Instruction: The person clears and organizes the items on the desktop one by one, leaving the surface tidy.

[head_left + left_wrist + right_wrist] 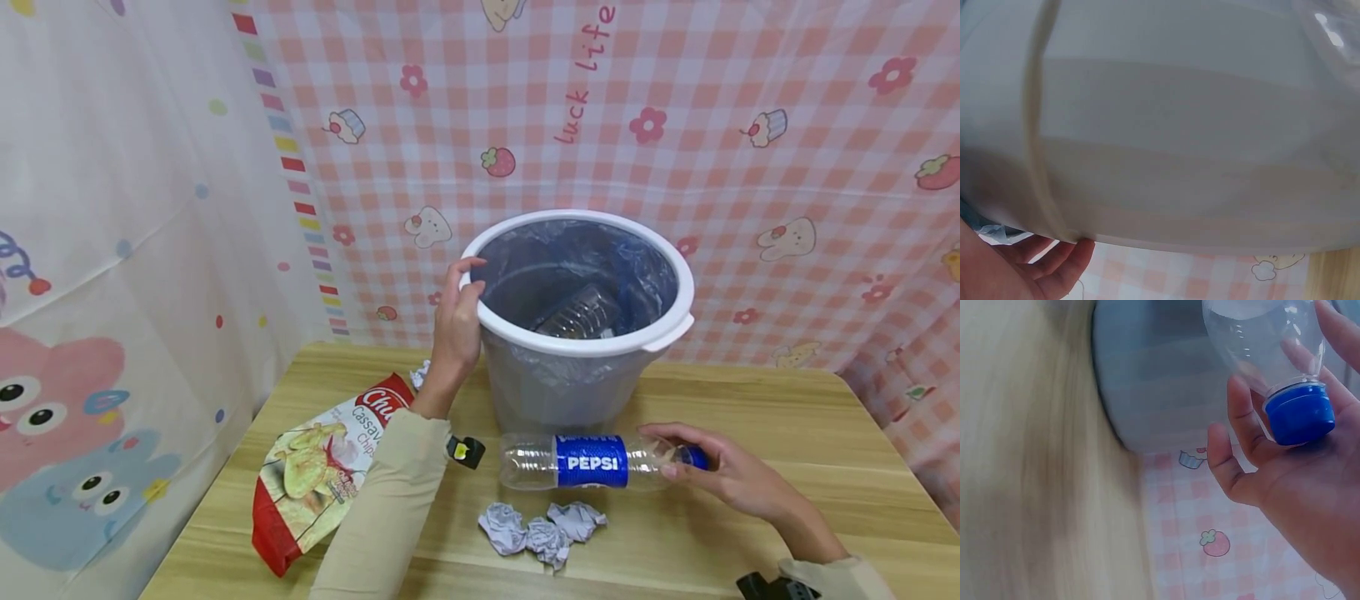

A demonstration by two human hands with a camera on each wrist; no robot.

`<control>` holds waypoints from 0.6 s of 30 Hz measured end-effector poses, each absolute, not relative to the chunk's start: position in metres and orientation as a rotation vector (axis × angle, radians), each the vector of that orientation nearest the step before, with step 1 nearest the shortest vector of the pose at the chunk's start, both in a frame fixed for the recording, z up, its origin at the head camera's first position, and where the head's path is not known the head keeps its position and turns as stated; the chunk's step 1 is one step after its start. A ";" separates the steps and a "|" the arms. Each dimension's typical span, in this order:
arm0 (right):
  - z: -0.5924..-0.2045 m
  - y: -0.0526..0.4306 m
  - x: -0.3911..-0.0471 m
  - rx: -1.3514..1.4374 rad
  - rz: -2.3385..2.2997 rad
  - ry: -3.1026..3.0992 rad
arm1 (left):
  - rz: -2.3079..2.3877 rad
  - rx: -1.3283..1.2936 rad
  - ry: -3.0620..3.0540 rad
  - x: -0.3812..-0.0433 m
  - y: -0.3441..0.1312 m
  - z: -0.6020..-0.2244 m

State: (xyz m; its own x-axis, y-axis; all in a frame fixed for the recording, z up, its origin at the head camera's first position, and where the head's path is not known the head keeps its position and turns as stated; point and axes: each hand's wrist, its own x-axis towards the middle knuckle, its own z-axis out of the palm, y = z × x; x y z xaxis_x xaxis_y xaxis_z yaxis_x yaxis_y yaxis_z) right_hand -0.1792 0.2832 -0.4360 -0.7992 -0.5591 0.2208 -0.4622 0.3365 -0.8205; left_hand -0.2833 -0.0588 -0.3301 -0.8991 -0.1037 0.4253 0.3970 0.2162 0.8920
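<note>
A grey trash bin (558, 387) with a white rim and a clear plastic liner stands toward the back of the table. My left hand (457, 329) grips its rim on the left side, fingers hooked over the edge; the left wrist view shows the hand (1029, 272) against the bin wall (1166, 137). In front of the bin, an empty plastic Pepsi bottle (591, 461) lies sideways with its cap to the right. My right hand (742, 477) holds it at the neck, its blue cap (1300, 414) close to the palm. Inside the bin is another clear bottle (581, 312).
Crumpled paper balls (546, 537) sit on the wooden table (675, 550) in front of the bottle. At left lies a red and white cassava chips bag (315, 467), partly behind my left sleeve. Another paper ball (420, 375) is beyond the bag. A checkered cloth (390, 167) hangs behind.
</note>
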 end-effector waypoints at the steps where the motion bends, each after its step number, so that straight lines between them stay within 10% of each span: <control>1: -0.435 0.283 -0.179 -0.970 -1.477 2.479 | -1.725 -0.272 -2.104 -0.283 -0.059 -0.330; 18: -0.413 0.289 -0.174 -1.045 -1.562 2.375 | -1.715 -0.273 -2.109 -0.282 -0.059 -0.330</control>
